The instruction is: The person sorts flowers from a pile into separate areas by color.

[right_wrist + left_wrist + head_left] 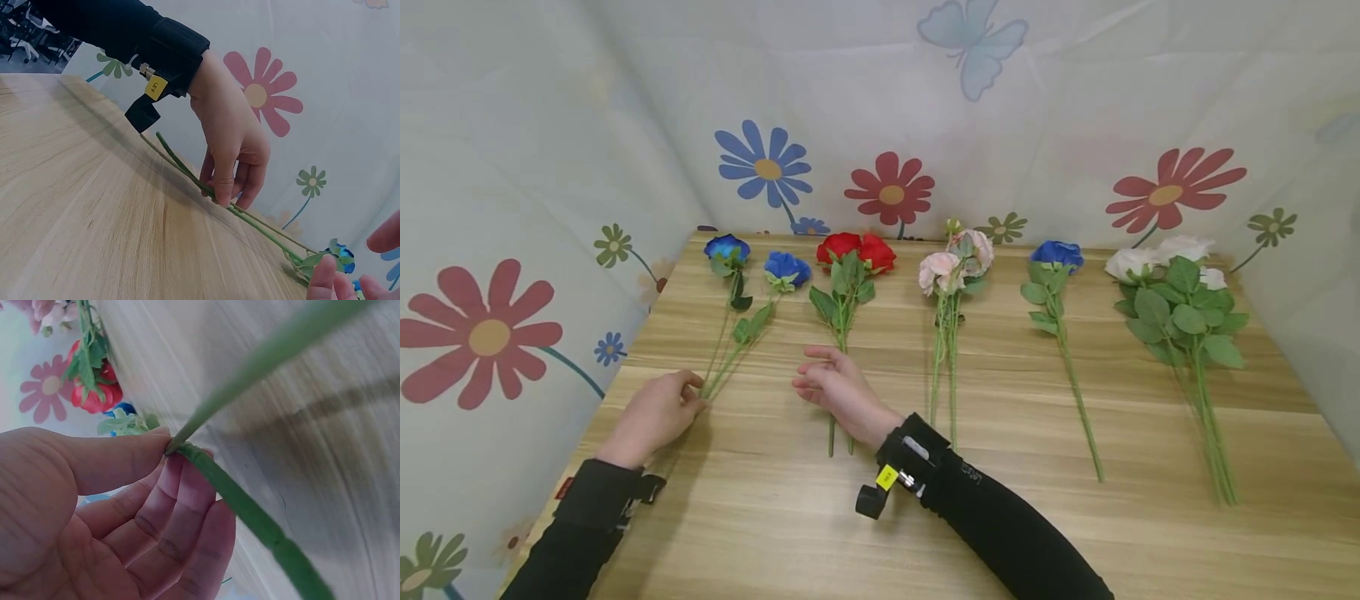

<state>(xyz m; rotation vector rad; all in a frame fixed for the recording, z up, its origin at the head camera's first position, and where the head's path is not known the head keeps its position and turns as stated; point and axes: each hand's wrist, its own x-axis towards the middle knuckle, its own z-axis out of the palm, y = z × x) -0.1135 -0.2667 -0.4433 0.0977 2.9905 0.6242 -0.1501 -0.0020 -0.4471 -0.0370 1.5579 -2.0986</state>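
At the table's left, my left hand [655,417] pinches the stems of two blue roses between thumb and fingertips. One bloom [727,247] lies at the back left corner, the other blue bloom [787,267] just right of it. The left wrist view shows both stems, a thick green stem [244,509] and a paler stem [269,365], meeting at the pinch. My right hand [844,392] is over the stems of the red roses [855,250], its fingers loosely bent and holding nothing. Whether it touches those stems, I cannot tell.
Farther right on the wooden table [1000,517] lie pink roses [958,262], a single blue rose [1057,255] and a bunch of white roses [1187,292], blooms toward the back. A flower-printed curtain [835,75] hangs behind and at both sides.
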